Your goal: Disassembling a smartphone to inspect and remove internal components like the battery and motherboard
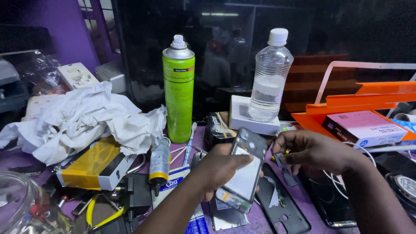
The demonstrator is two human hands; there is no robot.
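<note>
I see the left hand (219,167) clenched around an opened phone (246,171), held tilted above the purple bench (260,223), its pale inner panel facing up. The right hand (314,151) pinches a small grey part (279,161) between fingertips, just beside the phone's upper right edge. My judgement: the step is done well if the phone is kept steady and level and the small part is guided by light fingertip pressure, not force, since such pieces look thin and brittle.

A black back cover (284,203) lies flat on the bench under the hands, matt plastic with rounded corners. Behind stand a green spray can (178,89), smooth metal and cylindrical, and a clear plastic bottle (271,80) partly filled with clear liquid. A crumpled white cloth (82,119) sits to the left, soft and creased. An orange tray (368,104) holds a flat pink box (364,128)
</note>
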